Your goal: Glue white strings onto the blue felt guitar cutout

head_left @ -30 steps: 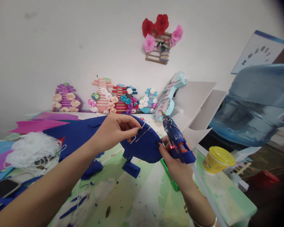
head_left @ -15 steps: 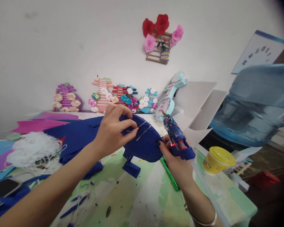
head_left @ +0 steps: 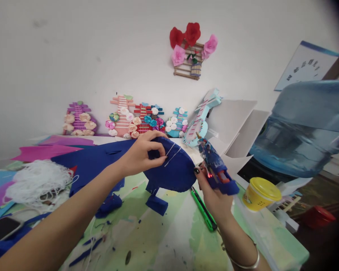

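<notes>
Blue board (head_left: 172, 177), rounded and edged, is held up above the bench (head_left: 158, 244), tilted toward the wearer. The left hand (head_left: 149, 152) has thumb and forefinger pressed together, seemingly pinching the near end of one of two white strings (head_left: 173, 155) that cross the board's upper part, side by side. The right hand (head_left: 214, 192) is wrapped around a glue gun (head_left: 216, 165), its thumb against the board's right edge; the nozzle points up and away from the board.

The step in hand looks like laying string across the board and fixing it there. The next move probably calls for keeping the string straight and in line with its neighbour, with the hot nozzle clear of the fingers.

Counted: one board, two strings on it, one glue gun, one green cutter (head_left: 203, 210) just below the right hand, one yellow tub (head_left: 261, 194), one white string heap (head_left: 39, 182) at left. Against the wall stand six lute-shaped crafts (head_left: 121, 116); above them hang four paper flowers (head_left: 193, 34), two red and two pink.
</notes>
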`<action>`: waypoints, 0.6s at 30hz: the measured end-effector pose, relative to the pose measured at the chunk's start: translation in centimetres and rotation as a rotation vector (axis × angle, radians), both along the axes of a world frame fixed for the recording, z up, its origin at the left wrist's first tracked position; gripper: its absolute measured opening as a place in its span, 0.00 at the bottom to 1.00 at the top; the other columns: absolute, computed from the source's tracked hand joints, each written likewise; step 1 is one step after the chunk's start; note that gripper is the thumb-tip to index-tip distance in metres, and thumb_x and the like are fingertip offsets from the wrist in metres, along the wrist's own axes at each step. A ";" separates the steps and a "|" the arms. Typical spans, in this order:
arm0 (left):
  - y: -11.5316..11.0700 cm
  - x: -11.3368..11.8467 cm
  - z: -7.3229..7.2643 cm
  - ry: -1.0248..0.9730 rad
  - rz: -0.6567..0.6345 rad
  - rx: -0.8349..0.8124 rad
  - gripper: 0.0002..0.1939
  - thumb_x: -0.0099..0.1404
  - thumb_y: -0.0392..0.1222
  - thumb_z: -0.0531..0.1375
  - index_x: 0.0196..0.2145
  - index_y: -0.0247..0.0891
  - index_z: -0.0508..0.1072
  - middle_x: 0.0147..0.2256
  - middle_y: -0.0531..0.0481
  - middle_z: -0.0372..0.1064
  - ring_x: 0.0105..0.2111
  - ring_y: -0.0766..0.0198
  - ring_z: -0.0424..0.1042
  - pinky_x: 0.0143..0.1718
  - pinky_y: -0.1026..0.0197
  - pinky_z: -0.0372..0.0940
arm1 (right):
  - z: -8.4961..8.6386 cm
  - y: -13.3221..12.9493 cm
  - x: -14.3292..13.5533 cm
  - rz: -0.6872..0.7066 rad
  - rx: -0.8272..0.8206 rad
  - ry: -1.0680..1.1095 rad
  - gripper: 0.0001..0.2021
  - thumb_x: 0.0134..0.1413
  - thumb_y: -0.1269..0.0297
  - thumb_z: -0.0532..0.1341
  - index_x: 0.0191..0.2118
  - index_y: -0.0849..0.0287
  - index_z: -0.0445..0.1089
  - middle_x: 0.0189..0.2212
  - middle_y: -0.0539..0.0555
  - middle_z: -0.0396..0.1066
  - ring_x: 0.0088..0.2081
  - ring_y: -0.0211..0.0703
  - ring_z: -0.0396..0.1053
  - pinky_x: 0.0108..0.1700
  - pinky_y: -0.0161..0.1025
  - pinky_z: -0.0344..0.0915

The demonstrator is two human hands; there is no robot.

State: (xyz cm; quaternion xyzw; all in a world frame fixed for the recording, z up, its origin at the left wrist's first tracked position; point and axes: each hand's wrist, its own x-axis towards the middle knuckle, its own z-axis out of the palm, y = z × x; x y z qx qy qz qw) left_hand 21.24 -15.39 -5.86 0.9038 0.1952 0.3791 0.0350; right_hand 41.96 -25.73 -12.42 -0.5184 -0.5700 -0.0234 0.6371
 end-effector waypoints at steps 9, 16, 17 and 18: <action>0.6 0.1 0.1 0.039 0.026 0.000 0.06 0.60 0.39 0.60 0.27 0.37 0.72 0.45 0.47 0.64 0.49 0.57 0.63 0.52 0.54 0.58 | 0.1 -1.5 -1.6 0.141 -0.032 -0.253 0.05 0.53 0.65 0.60 0.34 0.57 0.63 0.26 0.48 0.66 0.26 0.37 0.63 0.28 0.34 0.61; 0.6 -0.2 0.1 0.018 0.012 -0.011 0.06 0.60 0.38 0.60 0.26 0.37 0.72 0.45 0.48 0.65 0.48 0.58 0.64 0.50 0.54 0.59 | -1.5 -3.9 -3.4 0.268 -0.230 -0.108 0.12 0.48 0.68 0.60 0.39 0.54 0.58 0.24 0.44 0.65 0.22 0.36 0.62 0.25 0.33 0.60; 0.5 -0.2 0.1 0.022 0.005 -0.012 0.06 0.60 0.39 0.60 0.26 0.37 0.72 0.44 0.48 0.65 0.47 0.58 0.64 0.50 0.54 0.59 | -1.7 -4.3 -3.7 0.290 -0.258 -0.111 0.11 0.48 0.67 0.60 0.38 0.54 0.59 0.24 0.45 0.65 0.22 0.37 0.62 0.25 0.33 0.61; 0.4 -0.2 0.1 0.027 -0.001 -0.012 0.06 0.60 0.39 0.60 0.26 0.37 0.72 0.44 0.48 0.65 0.47 0.58 0.64 0.50 0.54 0.59 | -1.9 -4.7 -4.0 0.310 -0.283 -0.112 0.11 0.48 0.66 0.60 0.38 0.54 0.59 0.24 0.45 0.65 0.22 0.37 0.63 0.25 0.34 0.61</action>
